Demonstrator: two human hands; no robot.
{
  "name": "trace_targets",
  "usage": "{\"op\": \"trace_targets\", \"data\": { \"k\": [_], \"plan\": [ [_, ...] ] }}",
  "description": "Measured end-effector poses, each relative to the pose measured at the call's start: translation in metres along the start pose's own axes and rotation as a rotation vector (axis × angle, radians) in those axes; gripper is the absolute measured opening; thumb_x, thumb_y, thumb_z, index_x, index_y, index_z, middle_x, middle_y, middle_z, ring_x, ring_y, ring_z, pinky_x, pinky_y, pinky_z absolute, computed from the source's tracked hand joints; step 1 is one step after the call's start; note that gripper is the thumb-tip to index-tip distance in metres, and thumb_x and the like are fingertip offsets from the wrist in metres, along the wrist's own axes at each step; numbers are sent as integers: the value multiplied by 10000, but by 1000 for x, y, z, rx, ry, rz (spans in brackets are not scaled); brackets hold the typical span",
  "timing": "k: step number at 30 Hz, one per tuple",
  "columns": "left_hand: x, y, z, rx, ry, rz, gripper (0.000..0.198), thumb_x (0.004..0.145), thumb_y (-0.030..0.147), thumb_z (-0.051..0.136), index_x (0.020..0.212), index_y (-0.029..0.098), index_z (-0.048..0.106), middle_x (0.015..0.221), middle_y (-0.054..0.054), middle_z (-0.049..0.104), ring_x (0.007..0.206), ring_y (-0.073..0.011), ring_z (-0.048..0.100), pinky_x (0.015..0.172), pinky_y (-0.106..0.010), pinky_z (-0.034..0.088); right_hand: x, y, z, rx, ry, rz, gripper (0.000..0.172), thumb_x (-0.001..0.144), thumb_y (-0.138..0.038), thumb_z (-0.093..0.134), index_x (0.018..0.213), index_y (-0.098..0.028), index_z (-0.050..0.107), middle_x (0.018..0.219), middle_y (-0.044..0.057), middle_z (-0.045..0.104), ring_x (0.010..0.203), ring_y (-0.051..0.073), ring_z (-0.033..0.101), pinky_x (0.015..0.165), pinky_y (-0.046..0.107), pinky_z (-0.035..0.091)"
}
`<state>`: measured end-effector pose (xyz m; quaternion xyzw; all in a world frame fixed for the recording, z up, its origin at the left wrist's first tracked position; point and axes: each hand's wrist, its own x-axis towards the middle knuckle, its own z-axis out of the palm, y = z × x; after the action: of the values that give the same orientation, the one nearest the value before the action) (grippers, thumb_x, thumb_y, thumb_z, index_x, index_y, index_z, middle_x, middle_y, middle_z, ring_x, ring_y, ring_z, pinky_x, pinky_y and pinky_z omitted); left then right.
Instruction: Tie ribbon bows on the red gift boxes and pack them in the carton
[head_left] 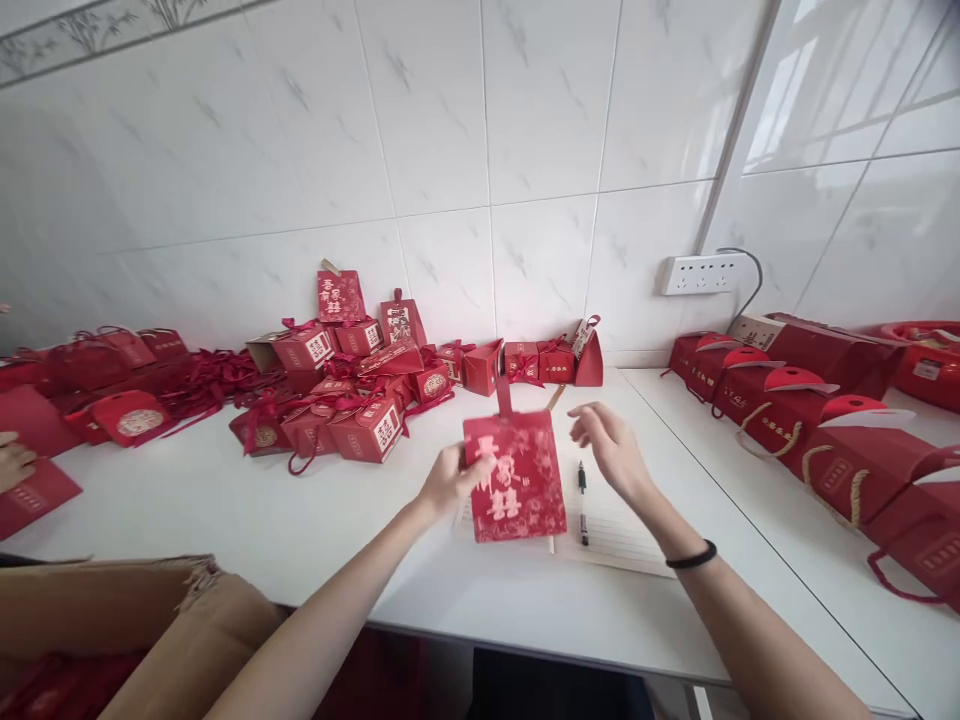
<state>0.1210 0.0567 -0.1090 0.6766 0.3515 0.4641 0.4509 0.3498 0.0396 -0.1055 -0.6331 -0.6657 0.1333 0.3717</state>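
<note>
A red gift box (517,480) with pale characters and a strap on top is upright over the table. My left hand (450,480) grips its left edge, thumb across the front. To its right, apart from the box, my right hand (609,445) is raised with loosely bent fingers and nothing in it. Below that hand lies a black-capped pen (583,500) on a lined notebook (622,540). The box hides part of the notebook.
Red boxes with ribbons (367,430) are heaped at the back left. Larger red boxes with rope handles (780,410) line the right side. A cardboard carton (187,640) stands front left. At the far left edge shows another person's hand (13,462). A power strip (701,274) is on the wall.
</note>
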Motion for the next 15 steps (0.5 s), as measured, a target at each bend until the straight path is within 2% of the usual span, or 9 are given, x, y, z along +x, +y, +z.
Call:
{"op": "trace_targets", "data": {
  "k": [2,4,7,10,12,15],
  "plan": [
    [13,24,-5,-194,149,-31,195,671,315,697,733,145,624,692,-10,629,678,-160,567,662,-252,432,3,7,0,-276,-148,163,343,953,-339,288,1013,-104,531,881,156,625,884,277,606,743,367,441],
    [26,51,-12,-461,213,-148,204,702,339,655,764,147,623,688,-15,645,657,-164,594,661,-264,459,0,11,3,-365,-252,216,218,873,-259,470,972,-79,543,824,180,625,846,333,607,710,398,420],
    [33,89,-26,-712,252,-280,142,739,289,595,750,147,601,651,-12,645,562,-144,591,582,-258,470,-6,14,10,-438,-375,203,226,814,-91,469,1034,-83,521,817,163,631,812,324,620,669,366,401],
    [17,116,-44,-743,326,-356,108,748,240,562,695,147,574,579,-11,617,510,-156,586,513,-271,472,-8,13,14,-458,-431,141,293,813,-28,390,1056,-131,519,855,136,643,789,290,628,642,333,387],
    [-3,128,-55,-718,398,-373,94,748,219,561,686,148,565,562,-13,612,513,-172,601,505,-288,487,-5,12,14,-458,-438,104,254,857,-62,339,985,-141,544,875,145,646,804,297,625,654,345,392],
    [-37,140,-70,-683,512,-365,51,740,188,582,708,153,563,560,1,616,502,-163,610,487,-270,493,-1,15,16,-409,-416,54,301,907,-125,254,916,-165,552,923,141,651,880,280,621,719,350,420]
  ]
}}
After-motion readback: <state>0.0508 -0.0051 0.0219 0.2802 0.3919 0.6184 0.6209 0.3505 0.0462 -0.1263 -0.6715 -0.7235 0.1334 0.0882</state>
